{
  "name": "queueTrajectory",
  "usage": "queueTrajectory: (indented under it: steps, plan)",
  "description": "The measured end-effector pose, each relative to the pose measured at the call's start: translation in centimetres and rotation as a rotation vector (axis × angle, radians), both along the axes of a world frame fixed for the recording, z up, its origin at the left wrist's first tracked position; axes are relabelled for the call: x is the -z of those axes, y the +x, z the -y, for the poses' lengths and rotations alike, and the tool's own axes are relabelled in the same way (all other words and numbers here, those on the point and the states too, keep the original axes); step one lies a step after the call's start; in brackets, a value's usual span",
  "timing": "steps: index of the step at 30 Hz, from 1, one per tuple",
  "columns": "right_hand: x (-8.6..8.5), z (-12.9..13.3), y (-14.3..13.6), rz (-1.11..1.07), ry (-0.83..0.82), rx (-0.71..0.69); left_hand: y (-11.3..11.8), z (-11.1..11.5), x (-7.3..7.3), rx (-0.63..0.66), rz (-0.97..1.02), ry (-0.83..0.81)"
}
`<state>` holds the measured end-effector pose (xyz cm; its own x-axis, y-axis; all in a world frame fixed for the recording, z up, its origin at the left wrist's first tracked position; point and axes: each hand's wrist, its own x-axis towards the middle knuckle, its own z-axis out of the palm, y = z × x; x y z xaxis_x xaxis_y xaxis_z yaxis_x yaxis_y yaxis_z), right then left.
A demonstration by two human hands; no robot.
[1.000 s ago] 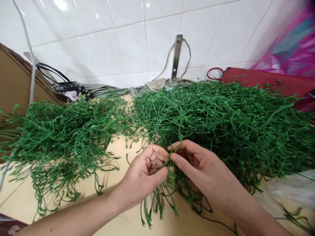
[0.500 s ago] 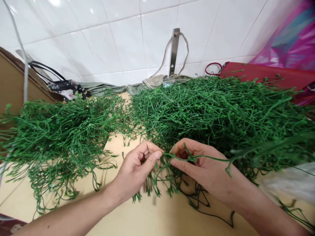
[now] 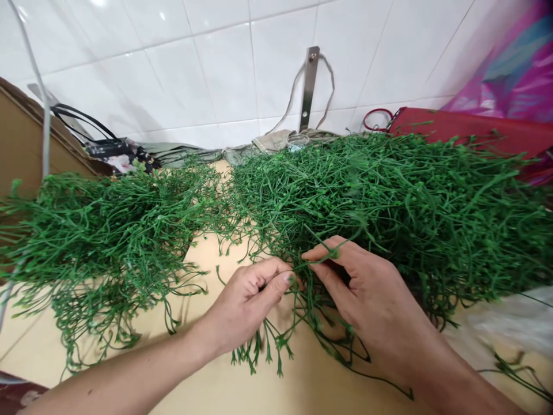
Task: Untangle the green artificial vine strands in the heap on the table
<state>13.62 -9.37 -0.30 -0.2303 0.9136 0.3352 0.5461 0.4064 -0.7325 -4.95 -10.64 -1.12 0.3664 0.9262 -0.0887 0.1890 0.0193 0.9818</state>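
Note:
My left hand (image 3: pixel 254 302) is closed, its thumb and forefinger pinching thin green plastic stems (image 3: pixel 270 340) whose forked tips hang below the fingers. Just to its right, my right hand (image 3: pixel 363 282) pinches a green plant stem (image 3: pixel 334 253) between thumb and forefinger; this stem runs across the gap to the left fingertips. Where exactly the stems meet is partly hidden by the fingers. Behind both hands lies a big heap of the same green artificial stems (image 3: pixel 389 196). A smaller heap (image 3: pixel 116 230) spreads over the left side.
The pale tabletop (image 3: pixel 259 392) backs onto a white tiled wall (image 3: pixel 224 75) with a metal bracket (image 3: pixel 309 89). A cardboard box (image 3: pixel 21 144) and a floral bag (image 3: pixel 123 158) stand at left. A red bag (image 3: pixel 466 132), a pink plastic bag (image 3: pixel 514 80) and clear plastic (image 3: pixel 514 323) are at right.
The stem at my right hand has swung from pointing right to pointing upward. My right fingers have shifted slightly, and the stems below my left hand hang lower and more spread.

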Motion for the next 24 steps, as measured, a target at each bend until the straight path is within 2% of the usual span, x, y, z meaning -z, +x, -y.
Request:
queueTrajectory:
  steps: [4, 9, 13, 15, 19, 24]
  plan:
    - [-0.1, 0.0, 0.0, 0.055, 0.093, -0.033, 0.0, 0.0, 0.3, -0.017, 0.006, -0.009]
    - [0.1, -0.4, 0.3, 0.081, 0.101, -0.075, 0.1, 0.6, -0.1, -0.025, 0.006, 0.017]
    - [0.8, -1.4, 1.8, 0.116, 0.147, 0.126, -0.2, 1.9, -0.9, 0.023, -0.051, 0.099]
    - [0.9, -1.7, 2.1, 0.128, 0.128, 0.178, -0.4, 2.1, -1.0, 0.009, -0.039, 0.106]
    - [1.0, -1.5, 1.3, 0.095, 0.074, 0.123, -0.5, 1.5, -0.2, -0.119, 0.0, 0.101]
    - [0.2, -0.9, 0.6, -0.028, 0.078, 0.112, -0.4, 0.8, 0.5, -0.146, 0.033, 0.095]
